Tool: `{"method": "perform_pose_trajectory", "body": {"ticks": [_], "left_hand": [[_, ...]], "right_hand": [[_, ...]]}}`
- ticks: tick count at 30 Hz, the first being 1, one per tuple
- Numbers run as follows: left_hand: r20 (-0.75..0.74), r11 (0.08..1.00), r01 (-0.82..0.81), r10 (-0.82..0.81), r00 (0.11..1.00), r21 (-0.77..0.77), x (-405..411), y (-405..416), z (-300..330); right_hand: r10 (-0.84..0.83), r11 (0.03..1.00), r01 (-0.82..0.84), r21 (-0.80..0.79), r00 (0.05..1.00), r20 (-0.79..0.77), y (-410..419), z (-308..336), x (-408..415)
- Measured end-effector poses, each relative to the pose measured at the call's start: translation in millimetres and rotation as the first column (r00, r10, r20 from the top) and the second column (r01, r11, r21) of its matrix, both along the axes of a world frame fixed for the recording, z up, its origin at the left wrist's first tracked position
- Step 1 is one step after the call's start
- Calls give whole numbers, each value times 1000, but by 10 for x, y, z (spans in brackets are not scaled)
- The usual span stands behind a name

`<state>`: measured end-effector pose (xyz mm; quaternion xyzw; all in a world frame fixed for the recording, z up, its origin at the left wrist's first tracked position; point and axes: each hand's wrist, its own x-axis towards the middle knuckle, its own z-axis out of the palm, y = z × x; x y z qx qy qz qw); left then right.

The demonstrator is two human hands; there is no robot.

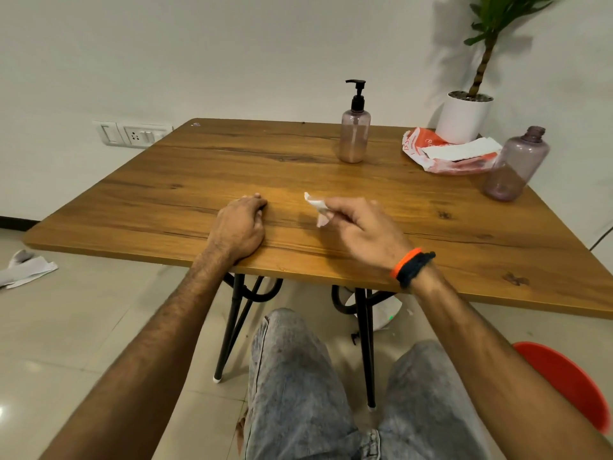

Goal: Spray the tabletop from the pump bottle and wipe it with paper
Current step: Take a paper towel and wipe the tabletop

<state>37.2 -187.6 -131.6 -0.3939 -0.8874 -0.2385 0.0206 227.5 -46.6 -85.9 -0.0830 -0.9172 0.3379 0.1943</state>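
Observation:
A wooden tabletop [199, 167] fills the middle of the view. A pinkish pump bottle [354, 132] with a black pump stands upright at the far middle. My right hand [358, 227] hovers just above the near middle of the table, pinching a small crumpled piece of white paper [316, 205]. My left hand [240, 227] rests on the tabletop to the left of it, fingers curled, holding nothing.
A second bottle [515, 164] without a cap stands at the right. An orange-and-white tissue pack [454, 152] lies at the far right, by a white plant pot [462, 116]. Used paper [25, 268] lies on the floor at left. A red stool [564, 380] is at lower right.

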Motion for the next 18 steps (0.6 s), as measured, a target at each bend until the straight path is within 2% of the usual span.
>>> {"method": "perform_pose_trajectory", "body": {"ticks": [2,5,7,10,15,16,18], "left_hand": [[5,1000,4,-4,1000,4,-4,-4,4],[12,1000,2,-2,1000,3,-4,-8,12],[11,1000,-1,1,1000,0,-6,-3,13],[-15,1000,-7,7,1000,9,-7,3,-1],[-49,1000,5,-4,999,23,-21,8,-18],[-49,1000,8,-7,999,22,-19,8,-20],[-46,1000,13,-12,999,23,-18,2,-16]], "right_hand": [[-27,983,6,184,993,113,-30,-49,-67],[-16,939,-88,333,955,296,-92,-187,-162],[-35,913,-103,394,944,328,-144,-238,-177],[40,881,-181,437,949,312,-309,-282,-94],[241,832,-366,417,915,322,-711,-309,116],[283,852,-386,353,908,310,-738,-286,150],[377,904,-412,112,894,240,-722,-200,184]]}}
